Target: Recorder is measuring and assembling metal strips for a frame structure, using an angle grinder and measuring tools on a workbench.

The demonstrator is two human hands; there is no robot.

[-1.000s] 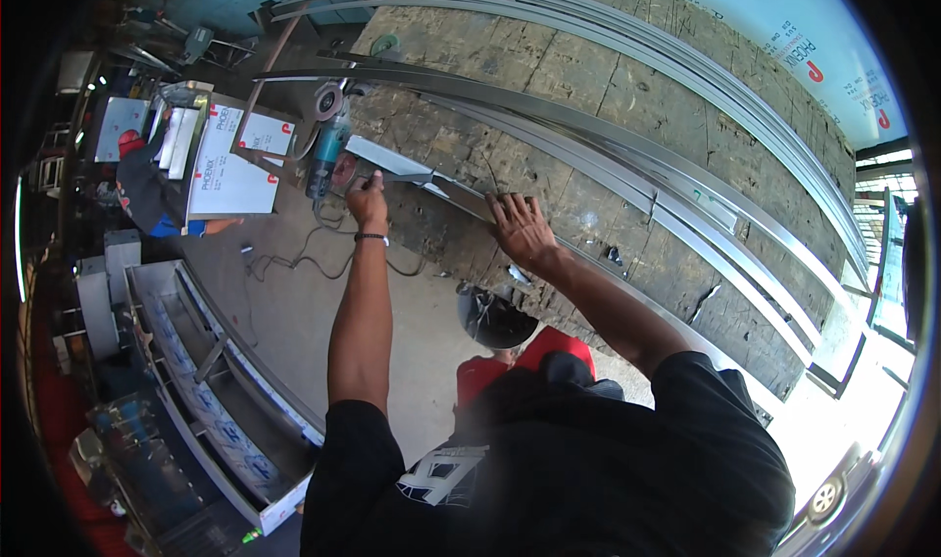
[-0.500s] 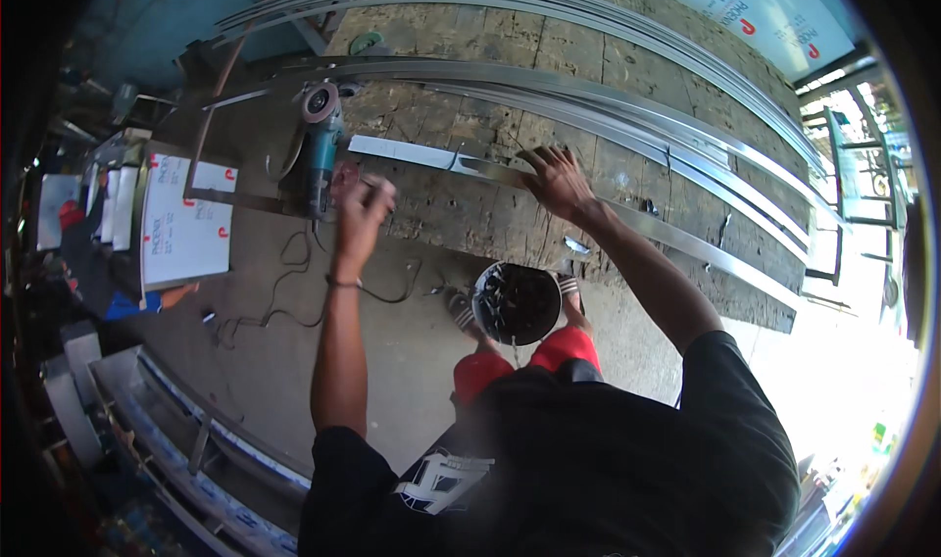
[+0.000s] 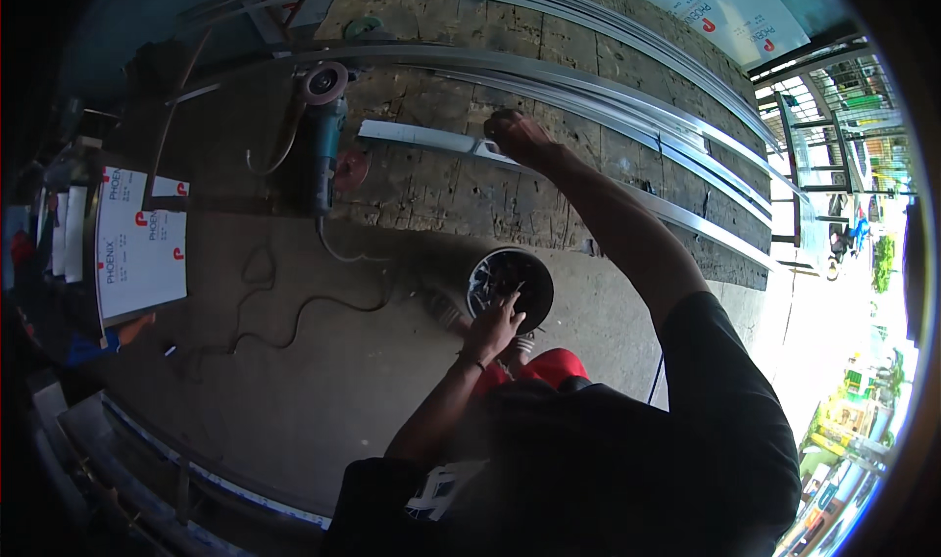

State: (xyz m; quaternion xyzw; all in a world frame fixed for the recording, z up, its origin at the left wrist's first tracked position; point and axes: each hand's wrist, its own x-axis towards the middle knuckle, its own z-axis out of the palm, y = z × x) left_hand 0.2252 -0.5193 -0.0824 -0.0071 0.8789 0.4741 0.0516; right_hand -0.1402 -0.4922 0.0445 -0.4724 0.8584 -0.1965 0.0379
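My left hand [image 3: 493,333] reaches down over a round bucket [image 3: 552,292] of dark and shiny scraps [image 3: 490,288]. Its fingers point into the bucket and stand apart; a thin light sliver shows at the fingertips, too small to name. On the wooden bench, my right hand [image 3: 524,141] is closed, curled over a long flat metal strip [image 3: 417,137]. Whatever its fingers hold is hidden. That strip runs from left of my hand, under my forearm, to the bench's right end. Left of it lies an angle grinder [image 3: 324,145] with its disc upward.
Long metal profiles [image 3: 588,77] lie across the bench [image 3: 431,199]. A reddish disc [image 3: 351,168] sits beside the grinder, and a green disc [image 3: 365,28] farther back. The grinder's cord [image 3: 294,327] loops over the floor. A printed white panel [image 3: 144,243] stands at left.
My left hand has moved from beside the grinder down to the bucket. The right hand, flat with fingers spread before, is now curled and slightly farther left. The view has shifted.
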